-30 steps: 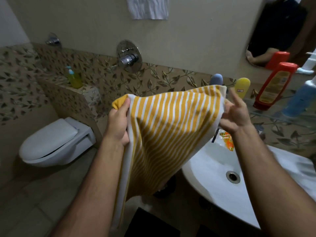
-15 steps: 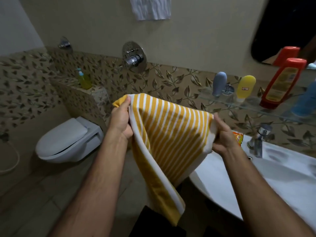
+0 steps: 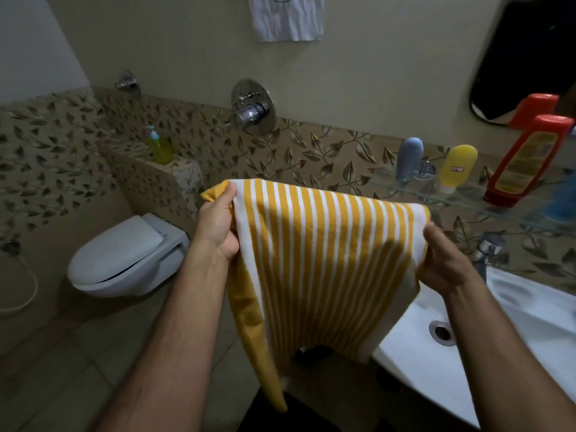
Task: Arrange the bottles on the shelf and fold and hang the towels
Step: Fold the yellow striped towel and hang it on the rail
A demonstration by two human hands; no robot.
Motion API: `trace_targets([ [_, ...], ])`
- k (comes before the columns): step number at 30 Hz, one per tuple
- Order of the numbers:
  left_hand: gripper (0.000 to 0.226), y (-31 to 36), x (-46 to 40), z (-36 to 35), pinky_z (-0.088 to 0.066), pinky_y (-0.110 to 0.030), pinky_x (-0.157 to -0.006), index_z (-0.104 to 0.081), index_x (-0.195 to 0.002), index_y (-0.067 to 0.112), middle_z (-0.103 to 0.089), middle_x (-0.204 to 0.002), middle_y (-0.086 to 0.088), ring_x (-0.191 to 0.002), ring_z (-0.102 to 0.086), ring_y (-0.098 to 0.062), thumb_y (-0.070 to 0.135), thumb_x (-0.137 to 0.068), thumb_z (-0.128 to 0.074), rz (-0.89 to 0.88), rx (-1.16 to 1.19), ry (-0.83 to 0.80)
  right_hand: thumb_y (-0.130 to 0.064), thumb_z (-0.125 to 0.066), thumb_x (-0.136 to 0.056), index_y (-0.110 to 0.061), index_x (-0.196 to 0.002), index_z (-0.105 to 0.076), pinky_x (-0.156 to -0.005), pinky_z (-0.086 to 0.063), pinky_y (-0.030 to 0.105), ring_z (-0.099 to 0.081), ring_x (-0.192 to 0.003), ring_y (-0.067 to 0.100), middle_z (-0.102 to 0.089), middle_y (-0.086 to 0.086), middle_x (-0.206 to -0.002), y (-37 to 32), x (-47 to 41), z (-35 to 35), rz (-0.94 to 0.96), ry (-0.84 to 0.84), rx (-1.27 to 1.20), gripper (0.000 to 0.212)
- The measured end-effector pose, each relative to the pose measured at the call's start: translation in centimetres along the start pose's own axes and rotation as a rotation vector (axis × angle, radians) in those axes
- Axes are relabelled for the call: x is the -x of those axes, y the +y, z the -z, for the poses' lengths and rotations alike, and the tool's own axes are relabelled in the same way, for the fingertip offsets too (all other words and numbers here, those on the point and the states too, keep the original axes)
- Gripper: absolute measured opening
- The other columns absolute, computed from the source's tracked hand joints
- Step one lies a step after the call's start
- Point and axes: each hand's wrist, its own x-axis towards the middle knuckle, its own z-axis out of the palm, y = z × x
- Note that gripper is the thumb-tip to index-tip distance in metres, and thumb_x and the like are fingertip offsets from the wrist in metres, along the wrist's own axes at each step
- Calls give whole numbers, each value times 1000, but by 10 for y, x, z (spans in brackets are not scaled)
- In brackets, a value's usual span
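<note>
A yellow and white striped towel (image 3: 324,260) hangs stretched between my hands in the middle of the view. My left hand (image 3: 218,226) grips its upper left corner. My right hand (image 3: 442,260) grips its right edge, a little lower. The towel's lower part droops toward the floor. On the glass shelf (image 3: 461,202) at the right stand a grey-blue bottle (image 3: 409,159), a yellow bottle (image 3: 457,168), a red bottle (image 3: 526,160) and a blurred blue one (image 3: 562,201). A white towel (image 3: 286,18) hangs on the wall at the top.
A white sink (image 3: 498,347) with a tap (image 3: 486,251) lies under my right arm. A white toilet (image 3: 124,257) stands at the left. A green soap dispenser (image 3: 160,146) sits on the tiled ledge. A wall mixer valve (image 3: 252,107) and a mirror (image 3: 523,57) are behind.
Both hands have lowered the towel and spread it wider between them, so it hangs flatter. The view has tilted, bringing the shelf and bottles higher to the right.
</note>
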Motion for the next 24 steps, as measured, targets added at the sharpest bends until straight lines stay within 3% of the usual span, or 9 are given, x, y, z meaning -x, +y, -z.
trace_targets([
  [1, 19, -1, -1, 0, -57, -30, -54, -67, -91, 11, -75, -77, -5, -70, -72, -17, 27, -95, -59, 10, 6, 0, -50, -97, -30, -14, -103, -70, -60, -59, 29, -74, -82, 18, -78, 2, -91, 7, 6, -2, -68, -35, 85, 86],
  [3, 19, -2, -5, 4, -56, -31, -55, -67, -94, 10, -73, -84, -8, -74, -71, -19, 27, -95, -59, 36, 5, 4, -45, -99, -17, -11, -109, -65, -63, -59, 28, -74, -82, 18, -77, 5, -92, 19, 11, -10, -150, -83, 200, 104],
  [8, 26, 3, -18, 28, -51, -39, -61, -64, -99, 9, -69, -94, -11, -84, -66, -25, 34, -94, -59, 147, -43, 4, -44, -97, -37, -12, -96, -76, -65, -61, 34, -73, -88, 27, -76, 11, -96, 8, -3, -24, -66, -23, 75, 71],
  [12, 25, 12, -22, 33, -52, -43, -70, -63, -90, 10, -67, -87, -10, -81, -64, -24, 34, -94, -59, 168, -2, 10, -46, -98, -27, -11, -100, -74, -67, -60, 33, -74, -86, 24, -76, 11, -98, 1, 0, -28, -87, -170, 166, 85],
  [14, 27, 11, -22, 35, -51, -43, -70, -63, -89, 9, -66, -88, -11, -81, -63, -24, 35, -94, -59, 187, -13, 10, -42, -98, -37, -9, -104, -71, -69, -60, 34, -74, -89, 26, -74, 16, -104, 4, 0, -36, -152, -182, 261, 80],
  [17, 28, 9, -26, 44, -49, -41, -62, -64, -93, 9, -68, -91, -12, -82, -63, -25, 37, -94, -58, 224, -31, 3, -39, -81, -64, -7, -103, -71, -69, -61, 36, -74, -90, 27, -74, 16, -102, 5, -5, -55, -124, -35, 164, 51],
  [21, 38, 12, -28, 64, -53, -44, -74, -75, -91, 10, -75, -93, -12, -90, -69, -26, 42, -95, -54, 191, 12, -107, -40, -66, -74, -1, -117, -65, -85, -57, 40, -69, -104, 30, -71, 19, -113, 0, -12, -86, -98, 161, 19, 58],
  [24, 61, 4, -29, 78, -51, -43, -90, -80, -92, 16, -72, -112, -11, -106, -67, -27, 61, -92, -38, 61, 234, -222, -37, -54, -92, -1, -99, -74, -81, -60, 41, -72, -96, 29, -72, 20, -109, -4, -12, -116, -85, 175, -150, 42],
])
